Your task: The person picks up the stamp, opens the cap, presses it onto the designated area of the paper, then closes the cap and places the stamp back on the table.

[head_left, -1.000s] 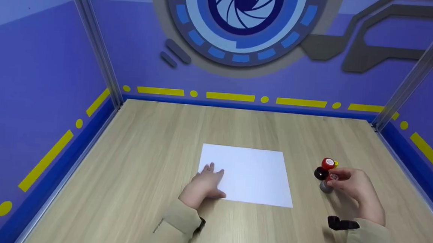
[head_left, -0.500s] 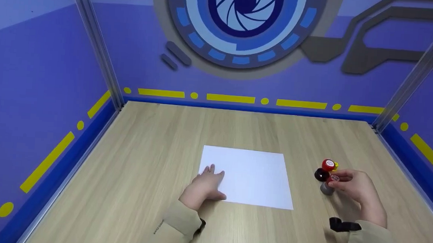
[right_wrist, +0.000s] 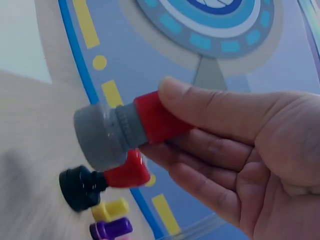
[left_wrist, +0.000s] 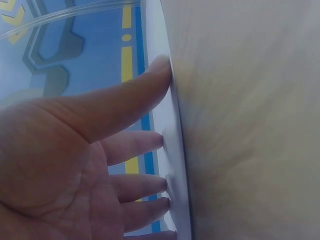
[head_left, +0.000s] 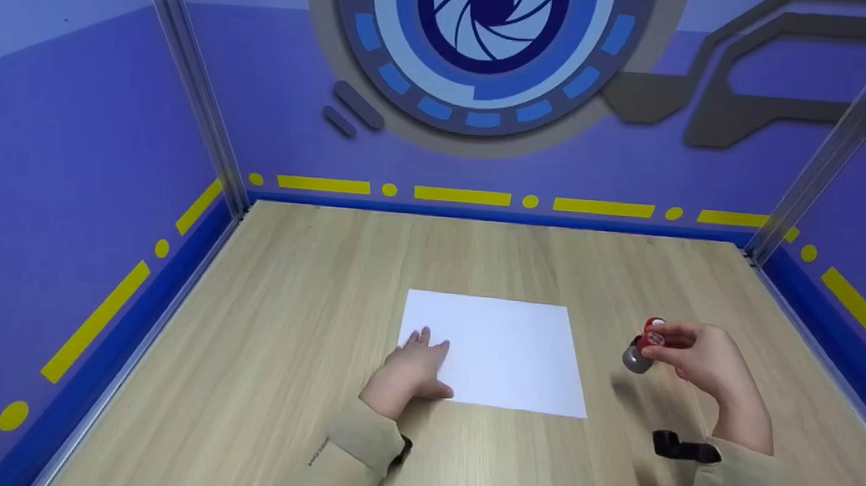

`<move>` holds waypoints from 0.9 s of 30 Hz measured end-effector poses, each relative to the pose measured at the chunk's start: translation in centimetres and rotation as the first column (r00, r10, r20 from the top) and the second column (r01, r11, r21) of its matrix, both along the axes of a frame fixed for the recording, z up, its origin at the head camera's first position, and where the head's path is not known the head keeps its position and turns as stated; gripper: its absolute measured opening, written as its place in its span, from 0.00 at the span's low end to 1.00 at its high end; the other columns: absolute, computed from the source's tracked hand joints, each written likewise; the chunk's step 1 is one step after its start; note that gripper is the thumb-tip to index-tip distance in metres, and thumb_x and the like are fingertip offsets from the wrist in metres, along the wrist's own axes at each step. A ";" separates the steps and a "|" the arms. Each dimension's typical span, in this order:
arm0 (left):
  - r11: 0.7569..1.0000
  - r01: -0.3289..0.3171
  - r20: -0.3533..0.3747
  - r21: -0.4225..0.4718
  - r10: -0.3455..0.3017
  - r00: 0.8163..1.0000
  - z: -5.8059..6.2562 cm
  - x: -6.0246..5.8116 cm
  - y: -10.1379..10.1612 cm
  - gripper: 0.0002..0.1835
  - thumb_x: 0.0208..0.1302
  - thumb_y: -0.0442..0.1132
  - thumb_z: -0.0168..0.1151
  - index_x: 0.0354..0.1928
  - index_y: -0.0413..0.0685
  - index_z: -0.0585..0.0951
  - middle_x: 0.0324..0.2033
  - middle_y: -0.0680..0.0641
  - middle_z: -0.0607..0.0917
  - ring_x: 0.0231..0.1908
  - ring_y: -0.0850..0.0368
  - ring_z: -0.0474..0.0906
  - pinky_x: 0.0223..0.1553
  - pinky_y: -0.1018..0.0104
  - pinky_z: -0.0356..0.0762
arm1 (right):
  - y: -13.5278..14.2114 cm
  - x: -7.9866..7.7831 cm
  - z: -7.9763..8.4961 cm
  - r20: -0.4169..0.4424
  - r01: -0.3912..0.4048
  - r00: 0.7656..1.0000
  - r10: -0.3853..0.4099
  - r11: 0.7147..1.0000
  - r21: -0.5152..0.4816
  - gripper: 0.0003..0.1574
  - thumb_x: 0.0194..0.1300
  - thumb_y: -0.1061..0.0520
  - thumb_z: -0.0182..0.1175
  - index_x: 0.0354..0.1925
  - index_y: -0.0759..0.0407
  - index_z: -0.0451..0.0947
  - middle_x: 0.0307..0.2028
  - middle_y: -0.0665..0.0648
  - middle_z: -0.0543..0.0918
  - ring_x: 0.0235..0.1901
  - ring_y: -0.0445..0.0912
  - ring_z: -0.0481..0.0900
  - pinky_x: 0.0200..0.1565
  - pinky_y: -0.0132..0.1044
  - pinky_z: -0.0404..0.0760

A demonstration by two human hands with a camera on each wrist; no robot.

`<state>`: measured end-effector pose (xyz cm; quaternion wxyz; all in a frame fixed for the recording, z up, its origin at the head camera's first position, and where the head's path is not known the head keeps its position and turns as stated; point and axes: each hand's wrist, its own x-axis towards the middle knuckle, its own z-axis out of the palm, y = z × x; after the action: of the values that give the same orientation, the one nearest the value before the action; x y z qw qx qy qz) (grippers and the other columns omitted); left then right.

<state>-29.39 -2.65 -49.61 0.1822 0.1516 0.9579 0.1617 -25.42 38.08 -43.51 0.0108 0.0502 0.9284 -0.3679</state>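
My left hand rests on the left edge of a white sheet of paper, fingers spread. In the left wrist view its fingertips and thumb touch the sheet. Over to the right, my right hand pinches a stamp with a red handle and a grey cap between thumb and fingers. The stamp is tilted, cap lower and toward the paper, with its shadow apart from it on the table. Behind it stands a second red-handled stamp with a black base, partly hidden in the head view.
Small yellow and purple stamps lie or stand past the black-based one, with a bit of pink at the frame's bottom. The wooden table is bounded by blue panels and metal posts.
The right hand has lifted the grey-capped stamp off the table and shifted it slightly left and away, tilting it. The left hand and the paper have stayed put.
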 end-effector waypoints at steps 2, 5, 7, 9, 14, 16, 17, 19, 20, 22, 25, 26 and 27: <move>1.000 -0.004 -0.002 -0.002 0.004 1.000 0.0 0.0 0.0 0.45 0.62 0.51 0.74 0.78 0.48 0.65 0.80 0.33 0.53 0.81 0.37 0.47 0.79 0.38 0.54 | -0.8 -0.1 0.1 -0.035 -0.014 0.999 0.014 1.000 0.001 0.37 0.64 0.44 0.73 0.61 0.66 0.79 0.53 0.70 0.86 0.45 0.47 0.84 0.37 0.29 0.82; 1.000 -0.008 -0.021 0.002 0.008 1.000 -0.1 -0.1 0.2 0.45 0.63 0.51 0.74 0.78 0.47 0.65 0.80 0.33 0.54 0.81 0.37 0.47 0.80 0.39 0.53 | -2.2 -0.5 0.1 -0.082 -0.032 0.996 0.030 0.999 -0.023 0.34 0.65 0.44 0.72 0.60 0.64 0.80 0.52 0.68 0.87 0.46 0.45 0.84 0.39 0.27 0.82; 1.000 -0.007 -0.060 0.030 0.008 0.998 0.0 -0.2 0.4 0.43 0.63 0.52 0.73 0.77 0.46 0.67 0.79 0.34 0.58 0.81 0.39 0.50 0.80 0.41 0.55 | -3.3 -0.7 0.0 -0.113 -0.046 0.993 0.039 0.997 -0.062 0.33 0.65 0.45 0.72 0.59 0.65 0.81 0.51 0.67 0.87 0.44 0.43 0.84 0.39 0.26 0.82; 0.993 -0.012 -0.108 0.118 0.025 0.994 0.2 -0.2 0.7 0.41 0.64 0.52 0.72 0.75 0.45 0.69 0.78 0.36 0.63 0.80 0.40 0.55 0.79 0.44 0.58 | -4.5 -0.9 0.0 -0.147 -0.062 0.988 0.046 0.993 -0.105 0.32 0.64 0.45 0.73 0.58 0.65 0.82 0.50 0.66 0.88 0.42 0.41 0.84 0.40 0.25 0.82; 0.882 0.012 -0.199 0.471 0.092 0.976 0.8 0.0 2.1 0.36 0.67 0.53 0.69 0.71 0.43 0.74 0.71 0.39 0.75 0.73 0.42 0.69 0.75 0.49 0.67 | -8.2 -1.2 -0.4 -0.220 -0.092 0.975 0.036 0.964 -0.248 0.30 0.63 0.45 0.74 0.55 0.63 0.83 0.48 0.61 0.89 0.41 0.41 0.84 0.44 0.24 0.83; 0.813 0.030 -0.208 0.582 0.113 0.972 0.9 0.2 2.6 0.34 0.68 0.53 0.69 0.70 0.43 0.75 0.68 0.41 0.78 0.71 0.44 0.73 0.74 0.50 0.70 | -9.8 -1.4 -0.9 -0.241 -0.106 0.970 0.025 0.938 -0.330 0.28 0.62 0.48 0.75 0.54 0.63 0.84 0.45 0.56 0.89 0.41 0.40 0.84 0.45 0.25 0.84; 0.775 0.035 -0.204 0.631 0.122 0.971 0.8 0.3 2.9 0.34 0.67 0.52 0.69 0.69 0.42 0.76 0.67 0.41 0.80 0.70 0.45 0.74 0.72 0.52 0.72 | -10.6 -1.6 -1.3 -0.254 -0.118 0.967 0.022 0.920 -0.373 0.27 0.63 0.50 0.75 0.54 0.64 0.84 0.44 0.53 0.89 0.41 0.40 0.85 0.45 0.25 0.85; 0.699 0.039 -0.180 0.714 0.130 0.975 0.8 0.5 3.4 0.32 0.67 0.50 0.70 0.68 0.42 0.77 0.65 0.42 0.82 0.67 0.47 0.78 0.70 0.54 0.75 | -12.1 -1.9 -2.2 -0.273 -0.139 0.962 0.005 0.869 -0.474 0.24 0.63 0.56 0.74 0.53 0.67 0.83 0.40 0.49 0.89 0.40 0.40 0.86 0.47 0.27 0.86; 0.658 0.033 -0.156 0.752 0.129 0.979 0.8 0.7 3.6 0.32 0.67 0.49 0.70 0.68 0.41 0.77 0.64 0.42 0.82 0.66 0.48 0.79 0.69 0.56 0.77 | -12.8 -2.0 -2.6 -0.279 -0.146 0.960 -0.006 0.841 -0.520 0.23 0.63 0.59 0.73 0.53 0.68 0.83 0.39 0.47 0.89 0.40 0.39 0.86 0.47 0.27 0.86; 0.578 0.010 -0.102 0.816 0.127 0.987 0.6 0.8 4.0 0.30 0.66 0.46 0.71 0.67 0.41 0.78 0.62 0.42 0.85 0.63 0.50 0.82 0.65 0.59 0.80 | -14.1 -2.1 -3.5 -0.281 -0.154 0.959 -0.029 0.780 -0.607 0.21 0.64 0.63 0.72 0.54 0.71 0.82 0.38 0.45 0.90 0.40 0.39 0.87 0.49 0.28 0.87; 0.487 -0.012 -0.061 0.873 0.133 0.989 0.4 0.9 4.4 0.28 0.65 0.41 0.72 0.65 0.39 0.79 0.56 0.42 0.88 0.57 0.51 0.86 0.59 0.64 0.84 | -15.5 -2.2 -4.6 -0.276 -0.158 0.959 -0.060 0.696 -0.701 0.20 0.64 0.68 0.69 0.54 0.72 0.81 0.37 0.45 0.90 0.40 0.39 0.87 0.50 0.29 0.87; 0.457 -0.023 -0.046 0.889 0.139 0.989 0.3 0.9 4.6 0.27 0.65 0.40 0.72 0.64 0.38 0.80 0.55 0.41 0.88 0.56 0.51 0.87 0.57 0.65 0.85 | -15.9 -2.2 -4.9 -0.273 -0.158 0.959 -0.071 0.664 -0.731 0.20 0.63 0.69 0.69 0.53 0.72 0.81 0.38 0.46 0.90 0.41 0.39 0.87 0.50 0.29 0.87; 0.430 -0.032 -0.035 0.902 0.147 0.989 0.2 0.9 4.6 0.25 0.65 0.39 0.72 0.63 0.38 0.81 0.53 0.41 0.89 0.54 0.51 0.87 0.55 0.66 0.85 | -16.3 -2.2 -5.2 -0.270 -0.159 0.960 -0.080 0.636 -0.755 0.19 0.64 0.69 0.68 0.54 0.72 0.81 0.38 0.46 0.91 0.41 0.39 0.87 0.50 0.29 0.87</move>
<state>-28.45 2.00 -49.44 0.0128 0.1826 0.7405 0.6466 -27.58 21.80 -48.70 -0.0910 -0.0319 0.6753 -0.7312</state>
